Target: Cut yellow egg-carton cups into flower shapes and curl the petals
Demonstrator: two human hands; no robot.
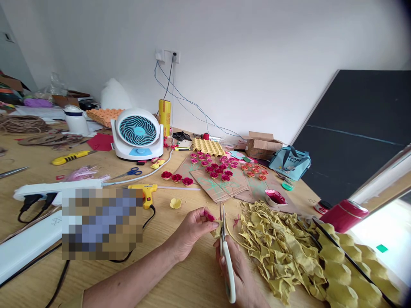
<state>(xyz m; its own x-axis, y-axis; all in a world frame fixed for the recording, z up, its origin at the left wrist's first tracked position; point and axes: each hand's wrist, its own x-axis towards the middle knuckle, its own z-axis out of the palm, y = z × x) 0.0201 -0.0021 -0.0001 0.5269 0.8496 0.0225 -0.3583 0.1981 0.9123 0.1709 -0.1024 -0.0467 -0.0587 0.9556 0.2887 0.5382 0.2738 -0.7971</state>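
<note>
head view: you're looking down at both hands over the wooden tabletop (pixel 105 169), mid-snip on a bit of yellow egg-carton card.
landmark: I'll place everything off the white scissors (pixel 225 252).
left hand (pixel 192 229): just left of the scissors, fingers pinched together on the small yellow piece (pixel 217 229), with red paint on the fingertips. Keep that pinch close to the cut so the card doesn't flop.
right hand (pixel 239 273): below and around the scissors, closed through the handles, blades pointing up and away from you.
yellow piece: sits right at the blades, between them and your left fingertips. Whether the blades are biting it yet, I can't tell.
tip: turn the piece into the blades with your left hand rather than twisting the scissors, and take short snips; that pulpy card probably tears on long ones.
watch out: your left fingertips are very near the blade line, so slide them back as you rotate.
scrap pile (pixel 279 248): right of the scissors, a heap of yellow offcuts.
egg tray (pixel 349 273): further right of the scissors, past the pile.
painted roses (pixel 218 169): well beyond the scissors, on flat cardboard.
glue gun (pixel 146 193): up and left of the scissors.
</note>
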